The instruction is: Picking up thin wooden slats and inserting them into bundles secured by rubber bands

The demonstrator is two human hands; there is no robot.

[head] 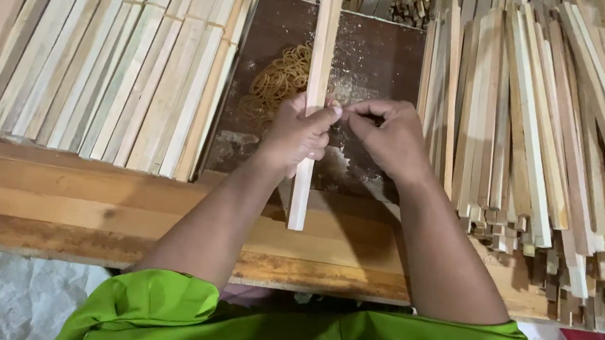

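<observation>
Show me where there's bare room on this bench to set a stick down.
Bare: the front plank, nearer than the neat slat stack and left of the left hand. The dark board is tighter: rubber bands and sawdust. Crowded: the loose stick pile beyond the right hand.

wooden workbench (73, 208) with stacked pale slats (97, 43), loose sticks (555, 136), rubber bands (277, 82), sawdust

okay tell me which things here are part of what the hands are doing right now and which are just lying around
In use:
- left hand gripping the wooden stick
- right hand pinching beside it
- rubber bands close behind

Lying about:
- neat stick stack on the left
- loose stick heap on the right
- wooden bench
</observation>
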